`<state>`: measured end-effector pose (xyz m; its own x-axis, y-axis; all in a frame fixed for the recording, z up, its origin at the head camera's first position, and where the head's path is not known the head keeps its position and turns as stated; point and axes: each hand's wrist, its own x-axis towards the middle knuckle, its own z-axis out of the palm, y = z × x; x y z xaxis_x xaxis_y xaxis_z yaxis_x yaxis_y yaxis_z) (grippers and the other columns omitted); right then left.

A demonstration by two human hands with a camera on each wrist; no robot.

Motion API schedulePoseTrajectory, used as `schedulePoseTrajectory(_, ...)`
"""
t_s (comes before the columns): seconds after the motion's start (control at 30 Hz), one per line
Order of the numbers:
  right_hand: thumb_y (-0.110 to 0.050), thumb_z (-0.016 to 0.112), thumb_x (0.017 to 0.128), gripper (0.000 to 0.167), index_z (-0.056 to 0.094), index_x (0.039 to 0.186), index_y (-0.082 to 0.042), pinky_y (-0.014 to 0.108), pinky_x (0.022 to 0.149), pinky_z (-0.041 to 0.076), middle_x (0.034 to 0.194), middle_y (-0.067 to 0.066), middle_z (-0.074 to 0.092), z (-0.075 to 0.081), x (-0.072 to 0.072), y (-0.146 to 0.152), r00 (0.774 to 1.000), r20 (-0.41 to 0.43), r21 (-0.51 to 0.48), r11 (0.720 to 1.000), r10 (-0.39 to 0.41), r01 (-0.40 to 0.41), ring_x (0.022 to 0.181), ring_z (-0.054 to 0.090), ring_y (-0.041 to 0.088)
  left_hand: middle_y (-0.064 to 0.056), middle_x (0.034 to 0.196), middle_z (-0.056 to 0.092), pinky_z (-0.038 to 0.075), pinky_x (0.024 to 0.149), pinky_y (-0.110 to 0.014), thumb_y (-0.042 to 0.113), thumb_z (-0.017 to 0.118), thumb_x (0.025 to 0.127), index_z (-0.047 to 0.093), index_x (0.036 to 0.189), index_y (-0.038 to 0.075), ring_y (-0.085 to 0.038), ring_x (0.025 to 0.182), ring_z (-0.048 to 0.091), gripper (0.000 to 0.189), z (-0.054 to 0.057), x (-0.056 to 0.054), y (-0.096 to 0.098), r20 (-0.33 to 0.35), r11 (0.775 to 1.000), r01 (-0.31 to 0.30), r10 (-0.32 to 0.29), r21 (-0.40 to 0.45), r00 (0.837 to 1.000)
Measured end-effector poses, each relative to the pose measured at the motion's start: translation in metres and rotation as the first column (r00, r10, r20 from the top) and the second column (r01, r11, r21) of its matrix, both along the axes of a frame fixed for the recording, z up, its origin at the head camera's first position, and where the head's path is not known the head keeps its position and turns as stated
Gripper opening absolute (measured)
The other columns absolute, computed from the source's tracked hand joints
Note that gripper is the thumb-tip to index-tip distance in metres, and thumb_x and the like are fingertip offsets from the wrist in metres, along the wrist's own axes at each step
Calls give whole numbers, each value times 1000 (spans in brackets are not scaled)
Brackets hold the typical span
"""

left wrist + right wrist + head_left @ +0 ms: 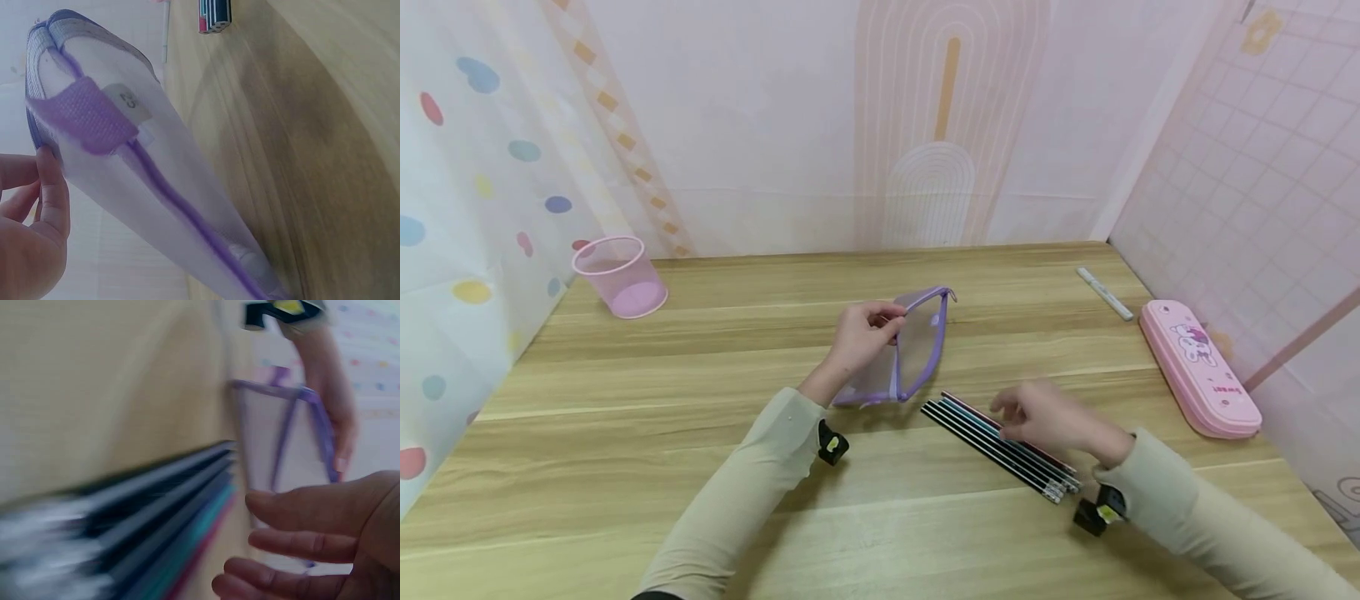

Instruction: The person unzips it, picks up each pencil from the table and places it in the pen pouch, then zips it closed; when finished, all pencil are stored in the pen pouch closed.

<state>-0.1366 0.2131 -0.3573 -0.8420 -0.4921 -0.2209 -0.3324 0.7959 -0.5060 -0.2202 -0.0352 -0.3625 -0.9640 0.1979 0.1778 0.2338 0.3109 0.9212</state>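
Note:
A translucent mesh pouch (917, 342) with purple trim stands with its mouth spread in the middle of the table. My left hand (859, 335) pinches the near-left edge of that mouth between thumb and fingers. In the left wrist view a purple fabric tab (87, 119) sticks out from the pouch's end seam. Just right of the pouch lies a bundle of pencils (985, 440), mostly dark with silvery ends, plus a teal and a red one. Above the bundle hovers my right hand (1052, 417), its fingers loosely bent and holding nothing. In the right wrist view the pencils are blurred.
On the far left stands a pink mesh pen cup (638, 287). A pink pencil case (1198, 367) with a bunny picture lies by the right wall, and a whitish pen (1105, 293) rests behind it. Fabric-covered walls (760, 125) border the wooden table (587, 467).

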Motion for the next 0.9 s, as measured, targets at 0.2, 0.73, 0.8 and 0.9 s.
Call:
schedulePoseTrajectory(0.2, -8, 65, 77, 20, 63, 97, -4, 19, 55, 44, 73, -2, 61, -15, 19, 11, 998, -55, 49, 999, -6, 9, 65, 52, 5, -23, 89, 64, 56, 66, -38, 5, 59, 83, 65, 97, -4, -12, 62, 57, 18, 0, -1, -1, 15, 1000, 6, -6, 2, 1000)
schedulePoseTrajectory(0.73, -1, 60, 80, 34, 53, 112, 6, 19, 50, 46, 73, 5, 62, -19, 13, 18, 999, 48, -215, 976, -19, 29, 60, 51, 3, -22, 86, 63, 57, 65, -37, 2, 58, 82, 64, 97, -5, -10, 60, 57, 18, -2, -2, -1, -1, 1000, 8, -8, 4, 1000)
schedulePoseTrajectory(0.8, 0, 59, 80, 34, 54, 112, 7, 19, 49, 46, 74, 10, 63, -16, 8, 18, 998, 38, -271, 961, -42, 51, 60, 52, 3, -21, 87, 63, 57, 65, -34, 3, 59, 82, 64, 98, -4, -10, 61, 57, 18, -2, -2, -1, 11, 1000, 2, -2, 2, 1000)
schedulePoseTrajectory(0.9, -2, 61, 80, 31, 58, 109, 6, 19, 49, 46, 77, 14, 65, -9, -2, 12, 994, -5, -330, 938, -113, 105, 61, 52, 5, -21, 88, 63, 57, 63, -31, 4, 58, 83, 64, 98, -4, -10, 62, 58, 18, -1, -4, 0, 20, 1000, -6, 6, 3, 1000)
